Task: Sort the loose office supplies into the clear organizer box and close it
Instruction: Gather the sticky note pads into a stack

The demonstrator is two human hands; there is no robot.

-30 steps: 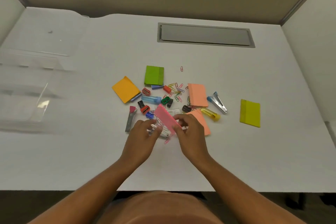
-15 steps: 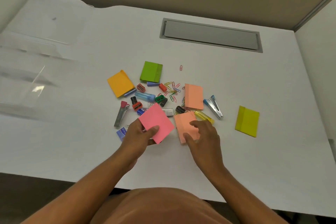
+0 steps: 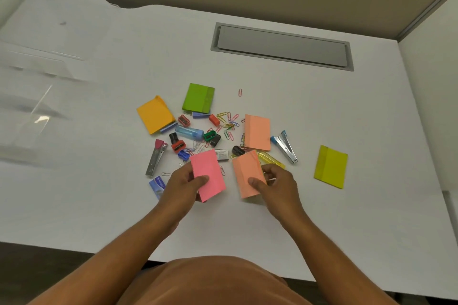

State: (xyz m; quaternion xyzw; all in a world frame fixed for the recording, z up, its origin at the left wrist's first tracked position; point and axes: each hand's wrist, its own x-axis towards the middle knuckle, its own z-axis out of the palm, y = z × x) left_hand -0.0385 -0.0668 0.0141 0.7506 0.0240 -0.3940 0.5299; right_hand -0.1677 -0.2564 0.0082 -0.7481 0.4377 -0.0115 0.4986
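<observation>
**Both hands holding sticky-note pads; organizer box at left edge**

The white table carries all items. The clear organizer box sits at the table's left edge, lid raised, well apart from the supplies; its compartments cannot be made out. A grey cable hatch is set into the table near the far edge.

The left hand grips a pink pad, thumb curled over its face, the pad lifted and tilted. The right hand pinches a peach pad by its near right corner, thumb on top. The hands are apart, side by side, near the table's middle.

Other pads lie flat: a yellow-green pad toward the right edge, an orange pad, a green pad, and a second peach pad.

Smaller items cluster between them: a blue-handled staple remover, a red-capped lead case, a blue tube, a yellow tube just beside the right hand, sharpeners, and scattered paper clips. One clip lies apart, farther out.
</observation>
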